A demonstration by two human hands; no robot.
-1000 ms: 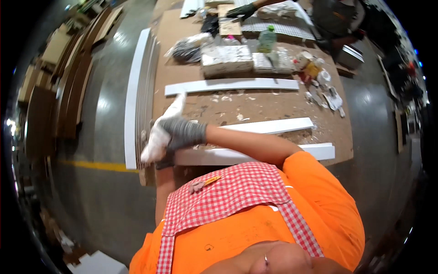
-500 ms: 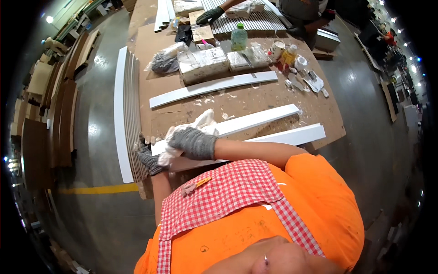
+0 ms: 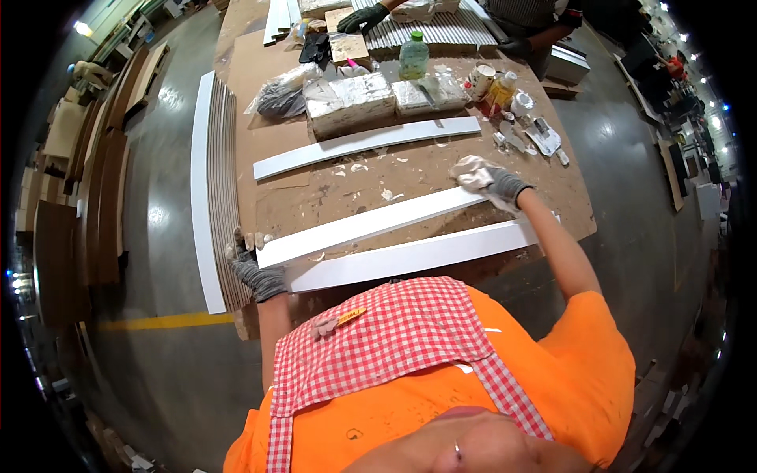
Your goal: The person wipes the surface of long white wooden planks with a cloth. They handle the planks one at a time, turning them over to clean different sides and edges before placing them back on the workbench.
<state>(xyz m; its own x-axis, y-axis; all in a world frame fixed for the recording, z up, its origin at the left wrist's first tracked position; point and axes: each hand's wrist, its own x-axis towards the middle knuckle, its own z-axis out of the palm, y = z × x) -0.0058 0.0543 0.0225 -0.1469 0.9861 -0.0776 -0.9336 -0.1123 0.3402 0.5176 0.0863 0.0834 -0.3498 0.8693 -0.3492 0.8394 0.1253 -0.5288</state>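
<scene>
A long white board (image 3: 371, 225) lies slantwise across the near part of the worktable. My left hand (image 3: 256, 266), in a grey glove with bare fingertips, grips its left end, fingers curled at the far corner. At the opposite end, my gloved right hand (image 3: 503, 186) is closed on a crumpled white cloth (image 3: 475, 172), pressed to the board's tip. Closer to my body lies a second white board (image 3: 410, 256), partly beneath my right forearm. Beyond them rests a third, narrower white board (image 3: 367, 147).
Wrapped white-smeared blocks (image 3: 351, 102), a green-capped bottle (image 3: 413, 59) and a bag of dark material (image 3: 284, 96) stand farther back. Containers and a scraper (image 3: 544, 138) sit at right. Stacked boards (image 3: 209, 197) line the left edge. Across the table, a co-worker's gloved hand (image 3: 363, 19) rests near grooved strips.
My right hand has swept the cloth along the board from its left end to its right end, and that arm is now stretched out. My left hand has stayed at the left end.
</scene>
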